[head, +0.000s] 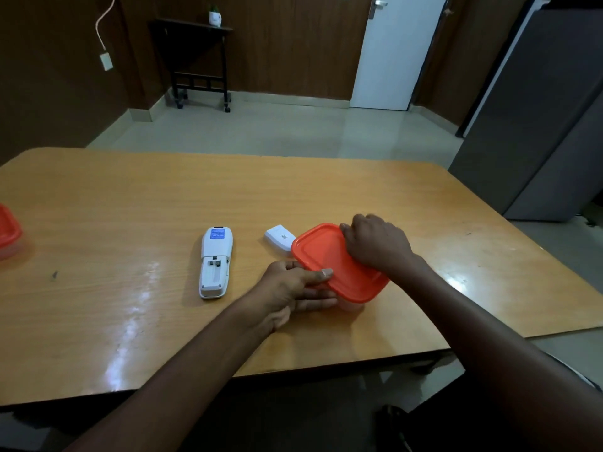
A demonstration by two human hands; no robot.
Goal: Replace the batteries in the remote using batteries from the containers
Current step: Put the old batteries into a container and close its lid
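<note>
A white remote [215, 261] lies face down on the wooden table [130, 203], its battery bay open and looking empty. Its white battery cover [280, 239] lies to the right of it. Beside the cover stands a clear container with an orange lid [329, 265], and the lid sits tilted. My left hand [293, 288] holds the container's near left side, thumb on the lid's edge and fingers along the wall. My right hand [375, 243] grips the lid's far right edge from above. The container's contents are hidden.
A second orange-lidded container [8, 234] is cut off at the table's left edge. Behind the table are a tiled floor, a small black wheeled table [195, 60], a white door [394, 50] and a grey cabinet [538, 125] at the right.
</note>
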